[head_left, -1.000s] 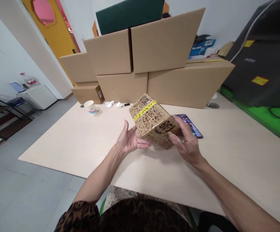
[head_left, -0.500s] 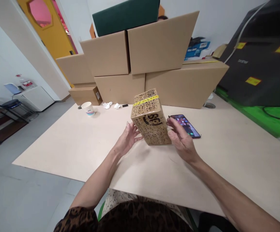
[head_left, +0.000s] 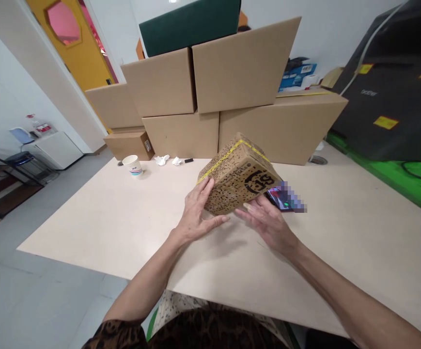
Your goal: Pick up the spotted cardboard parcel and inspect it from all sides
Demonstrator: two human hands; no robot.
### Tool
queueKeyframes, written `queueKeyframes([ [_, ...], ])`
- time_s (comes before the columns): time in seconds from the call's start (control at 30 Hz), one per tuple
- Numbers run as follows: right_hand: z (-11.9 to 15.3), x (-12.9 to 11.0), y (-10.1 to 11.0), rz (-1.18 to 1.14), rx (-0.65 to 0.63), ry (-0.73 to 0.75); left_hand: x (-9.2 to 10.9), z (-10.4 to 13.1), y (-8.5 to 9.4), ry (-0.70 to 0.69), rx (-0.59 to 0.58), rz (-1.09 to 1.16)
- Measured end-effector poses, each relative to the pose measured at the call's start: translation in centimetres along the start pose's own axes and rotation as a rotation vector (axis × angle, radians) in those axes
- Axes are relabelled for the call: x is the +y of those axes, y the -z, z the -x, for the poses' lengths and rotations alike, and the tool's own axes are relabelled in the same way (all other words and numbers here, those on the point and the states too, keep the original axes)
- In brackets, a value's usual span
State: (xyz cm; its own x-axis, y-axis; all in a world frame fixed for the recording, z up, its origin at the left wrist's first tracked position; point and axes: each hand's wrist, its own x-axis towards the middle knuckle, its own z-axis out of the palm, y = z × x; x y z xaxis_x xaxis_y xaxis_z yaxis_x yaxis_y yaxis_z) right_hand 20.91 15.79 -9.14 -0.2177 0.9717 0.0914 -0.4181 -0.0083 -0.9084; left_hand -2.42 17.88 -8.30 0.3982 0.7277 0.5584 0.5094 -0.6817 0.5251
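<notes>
A small brown cardboard box (head_left: 237, 177) printed with black specks, a round black logo and a yellow tape band is tilted above the beige table (head_left: 123, 223). My left hand (head_left: 195, 213) presses its left near corner, thumb stretched under the lower edge. Under the box's near right edge lies my right hand (head_left: 266, 223), fingers spread and touching it. A lit smartphone (head_left: 286, 199) lies on the table just right of the box, partly hidden behind it.
Large plain cardboard boxes (head_left: 232, 97) are stacked along the table's far edge, with a dark green case (head_left: 192, 24) on top. A paper cup (head_left: 132, 165), crumpled tissues (head_left: 166, 159) and a black marker (head_left: 188, 160) lie far left. A black-covered machine (head_left: 395, 92) stands right.
The box stood upright between my hands half a second ago; now it is tipped over toward the right, covering part of the phone. Both hands moved to its lower edge.
</notes>
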Motion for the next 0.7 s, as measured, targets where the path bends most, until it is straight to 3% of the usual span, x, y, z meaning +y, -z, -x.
queueKeyframes([
  [0.13,0.3,0.5,-0.4,-0.050,-0.072,-0.058,-0.2,0.1,-0.6,0.058,-0.007,-0.185],
  [0.47,0.4,1.6,0.5,0.233,-0.230,0.023,-0.6,0.0,-1.5,0.177,0.190,-0.212],
  [0.7,0.2,2.8,1.3,0.263,-0.254,-0.027,-2.2,0.3,-2.3,0.070,0.310,-0.325],
])
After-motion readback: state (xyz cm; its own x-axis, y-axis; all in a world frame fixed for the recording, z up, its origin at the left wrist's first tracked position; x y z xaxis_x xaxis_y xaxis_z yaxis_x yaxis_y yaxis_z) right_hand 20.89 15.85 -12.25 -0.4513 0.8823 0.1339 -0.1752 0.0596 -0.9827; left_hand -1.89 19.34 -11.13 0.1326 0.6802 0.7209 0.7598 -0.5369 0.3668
